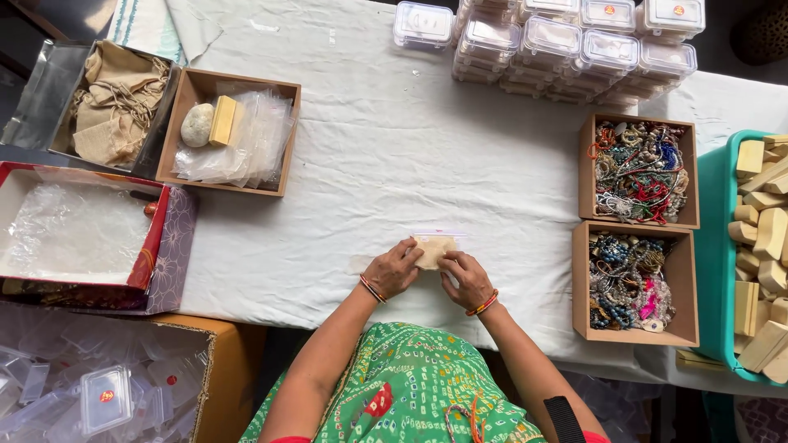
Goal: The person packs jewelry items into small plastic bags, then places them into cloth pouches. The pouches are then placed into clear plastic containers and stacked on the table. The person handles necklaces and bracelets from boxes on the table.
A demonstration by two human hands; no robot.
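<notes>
Left of the pouch: box of clear bags [234, 135] with stone and block, far off. My left hand [392, 269] pinches the pouch [432, 248], fingers closed on its left edge. My right hand [465, 277] grips its right edge likewise. Pouch lies on the table [386, 148], mid-front. Right of pouch: bead boxes [634, 283]. Step: likely pressing pouch shut; next needs firm, even pressure along its top.

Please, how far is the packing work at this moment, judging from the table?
Done: closed clear plastic boxes are stacked at the table's far edge. In hand: the left hand and right hand together hold a small clear zip bag with something beige inside. Left: two cardboard trays of bead jewellery, a pile of empty bags, cloth pouches and wooden blocks remain.
</notes>
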